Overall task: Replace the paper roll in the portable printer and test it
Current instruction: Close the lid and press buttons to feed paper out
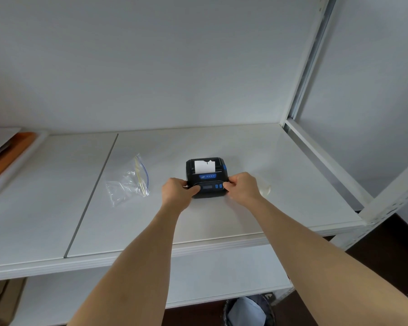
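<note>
Nearest, at the bottom edge, a bin [247, 310] is cut off by the frame under a lower shelf. Above it, two bare forearms are stretched over the white shelf [222, 222]. The black printer [206, 177] is gripped at its near end from both sides: the left hand [178, 190] is curled round its left edge with the thumb on the front panel, the right hand [242, 185] round its right edge; the fingertips behind are hidden. A strip of paper [204, 166] sticks out of the top slot. Well to the left a clear plastic bag [128, 184] lies crumpled. Beside the right hand something pale and glossy is too faint to identify.
</note>
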